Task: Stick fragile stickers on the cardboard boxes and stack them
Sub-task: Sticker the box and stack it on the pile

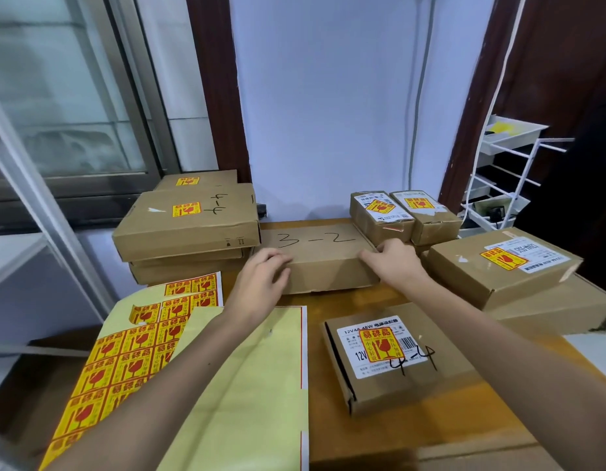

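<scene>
A flat cardboard box marked "3-2" (316,246) lies at the back middle of the wooden table, with no sticker visible on its top. My left hand (260,283) grips its near left corner, fingers curled over the top edge. My right hand (396,261) holds its near right corner the same way. A sheet of yellow-and-red fragile stickers (124,355) lies at the left, partly under an empty yellow backing sheet (247,396). A small stickered box marked "4-4" (393,355) sits near the front right.
A stack of stickered boxes (189,222) stands at the back left. Two small stickered boxes (403,212) sit at the back right, beside a stickered box (498,266) on a larger one. A white wire rack (505,178) stands at the far right.
</scene>
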